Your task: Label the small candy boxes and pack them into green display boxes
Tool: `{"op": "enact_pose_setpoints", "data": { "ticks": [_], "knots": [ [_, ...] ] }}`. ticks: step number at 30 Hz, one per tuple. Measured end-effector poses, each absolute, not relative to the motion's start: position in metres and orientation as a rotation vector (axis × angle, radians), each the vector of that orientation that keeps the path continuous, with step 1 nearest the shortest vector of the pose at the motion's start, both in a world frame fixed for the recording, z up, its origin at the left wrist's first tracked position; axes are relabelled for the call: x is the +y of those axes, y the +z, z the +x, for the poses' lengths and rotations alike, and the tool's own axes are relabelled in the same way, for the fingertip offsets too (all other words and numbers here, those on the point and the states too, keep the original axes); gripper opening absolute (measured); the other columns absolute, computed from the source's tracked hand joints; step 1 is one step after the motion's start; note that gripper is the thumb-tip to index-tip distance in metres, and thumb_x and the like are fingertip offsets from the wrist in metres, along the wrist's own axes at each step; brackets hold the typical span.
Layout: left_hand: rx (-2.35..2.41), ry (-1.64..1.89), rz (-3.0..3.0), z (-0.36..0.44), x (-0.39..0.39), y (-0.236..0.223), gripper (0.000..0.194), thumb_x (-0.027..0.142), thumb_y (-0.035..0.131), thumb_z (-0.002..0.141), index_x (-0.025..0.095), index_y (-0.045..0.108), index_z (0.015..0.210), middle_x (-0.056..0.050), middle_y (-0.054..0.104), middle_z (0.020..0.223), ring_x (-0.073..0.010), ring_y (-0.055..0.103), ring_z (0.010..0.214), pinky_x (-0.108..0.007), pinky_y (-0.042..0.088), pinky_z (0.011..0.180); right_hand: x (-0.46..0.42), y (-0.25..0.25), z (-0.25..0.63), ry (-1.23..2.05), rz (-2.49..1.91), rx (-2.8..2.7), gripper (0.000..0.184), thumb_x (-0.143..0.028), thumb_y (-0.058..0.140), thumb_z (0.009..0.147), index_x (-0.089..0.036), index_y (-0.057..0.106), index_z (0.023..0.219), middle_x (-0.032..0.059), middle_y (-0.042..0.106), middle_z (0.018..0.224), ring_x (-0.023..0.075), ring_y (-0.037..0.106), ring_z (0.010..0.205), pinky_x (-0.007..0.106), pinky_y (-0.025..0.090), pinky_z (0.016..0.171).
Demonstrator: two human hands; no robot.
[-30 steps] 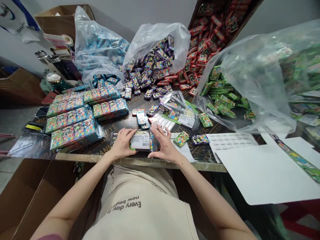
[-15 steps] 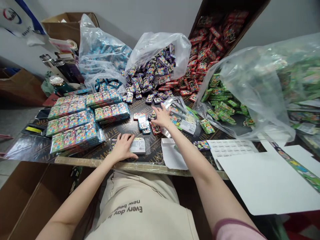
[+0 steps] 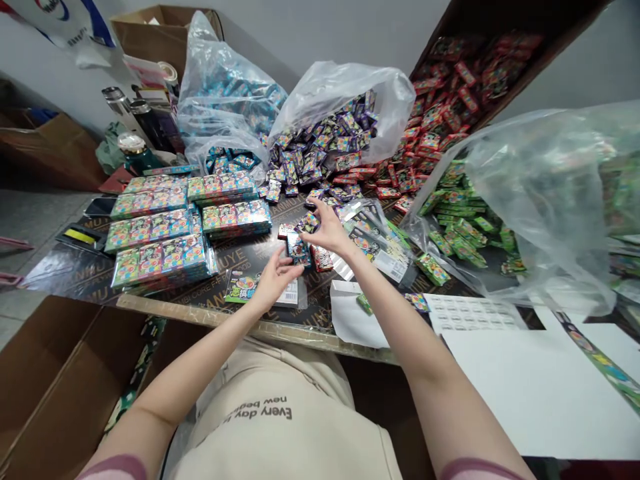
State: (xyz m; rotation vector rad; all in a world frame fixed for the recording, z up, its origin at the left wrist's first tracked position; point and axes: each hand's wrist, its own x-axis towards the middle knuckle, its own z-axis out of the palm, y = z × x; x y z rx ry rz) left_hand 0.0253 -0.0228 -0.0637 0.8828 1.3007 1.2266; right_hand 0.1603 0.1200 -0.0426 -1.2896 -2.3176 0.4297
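My left hand has its fingers apart, with the tips beside a small blue packet. Beneath that hand lies a clear bag with a printed card. My right hand is spread, thumb and fingers arched around a purple packet on the table; whether it touches the packet I cannot tell. A red packet lies just right of the blue one. Flat clear bags with printed cards are to the right of my right hand.
Wrapped bundles of packets stand stacked at the left. Behind are plastic bags of blue packets, purple packets and green packets, and a box spilling red packets. A white sheet covers the right front.
My left hand has moved off the printed bag, up and right towards the blue packet. My right hand has shifted slightly left relative to the packets. The whole view has turned a little.
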Motion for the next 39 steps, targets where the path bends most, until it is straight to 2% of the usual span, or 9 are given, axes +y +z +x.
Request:
{"op": "enact_pose_setpoints", "data": {
  "ticks": [4,9,12,15,20,24,29,33,39],
  "knots": [
    [1.147,1.413,0.451,0.017,-0.012,-0.050,0.070,0.021,0.077,0.064,0.016,0.044,0.126,-0.003,0.066,0.088,-0.0136,0.065,0.074,-0.030,0.054,0.074,0.042,-0.032,0.159,0.598,-1.088,-2.193,0.090,-0.047,0.074,0.068,-0.020,0.035,0.144,0.0120,0.049,0.111,0.0270,0.053,0.098,0.043,0.048,0.087],
    [1.179,1.303,0.490,-0.006,-0.016,-0.040,0.085,0.014,0.077,0.057,0.015,0.037,0.132,0.002,0.066,0.069,-0.0125,0.062,0.059,-0.025,0.052,0.059,-0.008,-0.028,0.192,0.783,-0.994,-2.234,0.050,-0.052,0.071,0.074,-0.024,0.064,0.114,0.0085,0.055,0.103,0.0244,0.057,0.094,0.041,0.050,0.085],
    [1.092,1.038,0.621,-0.007,-0.025,-0.038,0.093,0.015,0.079,0.054,0.012,0.036,0.137,0.005,0.062,0.059,-0.0113,0.059,0.052,-0.023,0.049,0.054,-0.015,-0.026,0.208,0.744,-0.876,-2.264,0.070,-0.051,0.074,0.071,-0.025,0.051,0.131,0.0135,0.045,0.135,0.0326,0.043,0.128,0.050,0.037,0.106],
    [0.992,0.819,0.738,-0.001,-0.032,-0.039,0.096,0.016,0.080,0.054,0.012,0.037,0.139,0.008,0.056,0.054,-0.0080,0.053,0.047,-0.021,0.045,0.053,-0.019,-0.027,0.212,0.884,-0.687,-2.372,0.088,-0.047,0.073,0.072,-0.027,0.030,0.146,0.0121,0.038,0.147,0.0306,0.035,0.136,0.049,0.032,0.110],
    [1.134,0.751,1.244,-0.006,-0.035,-0.053,0.086,0.039,0.074,0.070,0.017,0.035,0.143,-0.006,0.068,0.088,-0.0200,0.064,0.081,-0.036,0.050,0.078,-0.020,-0.043,0.216,0.711,-0.802,-2.329,0.082,-0.049,0.075,0.067,-0.026,0.040,0.137,0.0099,0.057,0.128,0.0291,0.053,0.117,0.049,0.035,0.104],
    [1.377,0.467,2.037,-0.023,-0.037,-0.074,0.096,0.041,0.083,0.056,0.023,0.041,0.140,-0.015,0.052,0.134,-0.0349,0.043,0.127,-0.057,0.023,0.110,-0.016,-0.067,0.226,0.362,-1.045,-2.227,0.084,-0.053,0.074,0.066,-0.024,0.040,0.137,0.0105,0.062,0.120,0.0302,0.059,0.107,0.052,0.025,0.106],
    [1.451,0.334,2.255,-0.029,-0.039,-0.085,0.102,0.033,0.077,0.063,0.020,0.024,0.149,-0.014,0.052,0.132,-0.0302,0.047,0.123,-0.054,0.021,0.112,-0.020,-0.082,0.230,0.203,-1.204,-2.231,0.081,-0.051,0.070,0.072,-0.026,0.036,0.141,0.0098,0.062,0.118,0.0302,0.058,0.109,0.052,0.021,0.106],
    [1.378,0.500,2.233,-0.027,-0.041,-0.078,0.110,0.032,0.076,0.063,0.022,0.011,0.151,-0.012,0.050,0.135,-0.0290,0.047,0.124,-0.051,0.022,0.113,-0.025,-0.079,0.229,0.448,-1.172,-2.262,0.090,-0.055,0.067,0.073,-0.025,0.024,0.146,0.0119,0.057,0.130,0.0304,0.055,0.117,0.050,0.024,0.106],
    [1.350,0.607,2.150,-0.025,-0.044,-0.073,0.112,0.030,0.077,0.063,0.023,0.009,0.152,-0.012,0.051,0.133,-0.0301,0.047,0.123,-0.048,0.029,0.110,-0.034,-0.079,0.220,0.448,-1.135,-2.200,0.099,-0.060,0.068,0.072,-0.025,0.015,0.149,0.0153,0.054,0.136,0.0350,0.042,0.133,0.058,0.012,0.110]
  ]
}}
